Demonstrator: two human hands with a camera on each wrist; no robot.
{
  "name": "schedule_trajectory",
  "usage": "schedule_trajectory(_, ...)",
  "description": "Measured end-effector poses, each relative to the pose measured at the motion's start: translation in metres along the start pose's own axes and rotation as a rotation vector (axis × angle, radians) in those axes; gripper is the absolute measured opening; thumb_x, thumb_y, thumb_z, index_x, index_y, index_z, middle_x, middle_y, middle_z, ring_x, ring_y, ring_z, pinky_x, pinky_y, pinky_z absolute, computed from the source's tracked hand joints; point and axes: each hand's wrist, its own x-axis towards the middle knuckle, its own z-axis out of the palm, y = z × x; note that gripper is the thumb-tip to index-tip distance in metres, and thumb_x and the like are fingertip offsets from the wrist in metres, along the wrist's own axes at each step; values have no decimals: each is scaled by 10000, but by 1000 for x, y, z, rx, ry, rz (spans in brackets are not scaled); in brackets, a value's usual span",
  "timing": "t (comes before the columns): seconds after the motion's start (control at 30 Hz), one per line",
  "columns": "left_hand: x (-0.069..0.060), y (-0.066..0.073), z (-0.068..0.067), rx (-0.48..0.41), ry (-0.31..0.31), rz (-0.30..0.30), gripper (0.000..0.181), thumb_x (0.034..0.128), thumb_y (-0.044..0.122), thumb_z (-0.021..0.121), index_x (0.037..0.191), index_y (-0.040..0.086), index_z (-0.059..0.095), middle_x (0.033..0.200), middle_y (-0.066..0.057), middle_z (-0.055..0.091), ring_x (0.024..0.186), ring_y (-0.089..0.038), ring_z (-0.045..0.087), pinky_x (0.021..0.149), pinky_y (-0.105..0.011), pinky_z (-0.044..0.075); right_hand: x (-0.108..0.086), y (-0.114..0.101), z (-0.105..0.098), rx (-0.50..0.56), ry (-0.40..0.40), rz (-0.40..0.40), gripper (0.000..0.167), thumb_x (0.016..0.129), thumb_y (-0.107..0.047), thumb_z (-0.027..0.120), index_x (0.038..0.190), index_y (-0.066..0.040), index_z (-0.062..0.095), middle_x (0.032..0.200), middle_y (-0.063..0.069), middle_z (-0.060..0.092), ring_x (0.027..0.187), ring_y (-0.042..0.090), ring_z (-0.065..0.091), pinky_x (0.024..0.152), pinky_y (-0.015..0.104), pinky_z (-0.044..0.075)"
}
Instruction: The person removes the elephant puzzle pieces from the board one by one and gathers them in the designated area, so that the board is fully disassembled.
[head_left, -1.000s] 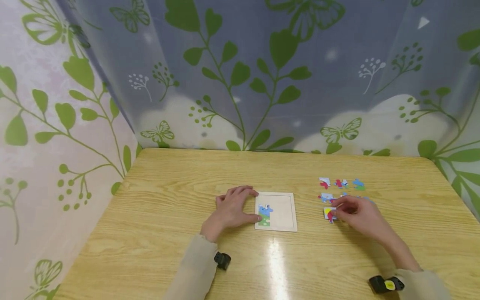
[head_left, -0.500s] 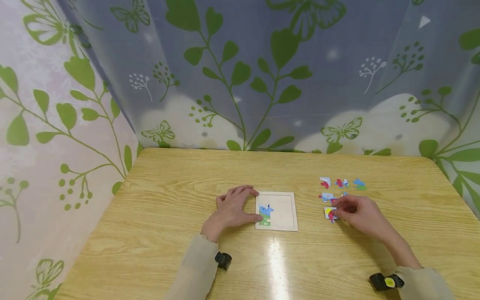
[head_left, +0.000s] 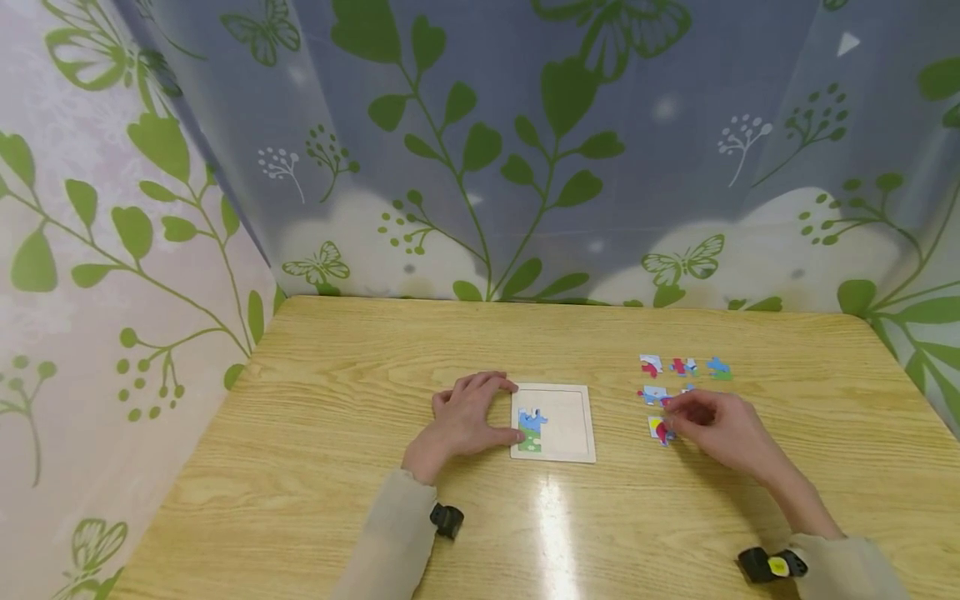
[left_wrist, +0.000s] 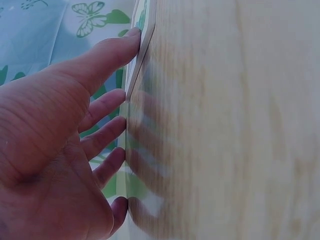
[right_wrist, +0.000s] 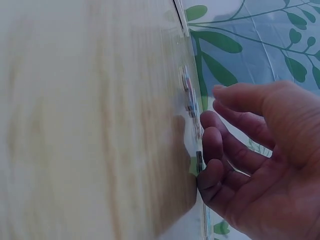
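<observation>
My left hand (head_left: 467, 417) lies along the left side of a square wooden puzzle tray (head_left: 566, 429). Its thumb rests on the tray's left edge, and the index fingertip touches the upper left corner. Fitted blue and green puzzle pieces (head_left: 533, 421) fill the tray's lower left part. To the right, my right hand (head_left: 720, 429) hovers low over loose pieces, thumb and index tips by the right edge of a yellow-and-red puzzle piece (head_left: 657, 428). The right wrist view shows the hand (right_wrist: 270, 135) with loosely bent fingers and no piece visible between them. It partly hides the pieces underneath.
Three loose pieces form a back row, including a white-and-red piece (head_left: 651, 365), a red piece (head_left: 681, 367) and a blue-green piece (head_left: 718, 368). A blue piece (head_left: 654, 395) lies in front of them. A patterned curtain (head_left: 480, 167) hangs behind the wooden table (head_left: 337, 375).
The yellow-and-red piece has turned slightly on the table beside my right fingertips. Both hands and the tray stay almost where they were.
</observation>
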Motion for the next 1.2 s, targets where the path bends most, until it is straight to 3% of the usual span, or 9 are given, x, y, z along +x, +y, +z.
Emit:
schedule_trajectory(0.3, 0, -3, -2, 12, -5, 2, 641, 858, 486, 785, 1411, 267, 546, 1638, 14, 376, 1515, -357, 295, 1104, -701, 195, 5, -14, 9, 53, -3, -12, 114, 953, -222, 731, 1010, -124, 740, 861, 8, 745, 736, 80, 649, 626, 246, 509)
schedule_trajectory(0.67, -2, -5, -1, 9, -13, 13, 635, 871, 489, 769, 1418, 262, 539, 1644, 18, 361, 1518, -358, 283, 1105, -705, 180, 16, -37, 27, 81, -39, -67, 83, 949, -197, 734, 1006, -139, 749, 875, 5, 724, 732, 68, 620, 581, 250, 493)
schedule_trajectory(1.2, -1, -5, 1, 6, -17, 22, 654, 865, 502, 760, 1433, 279, 524, 1654, 34, 346, 1531, -339, 255, 1115, -692, 161, 34, -68, 58, 138, -109, -124, 55, 954, -190, 727, 1003, -169, 743, 868, -52, 705, 789, 113, 620, 690, 244, 512)
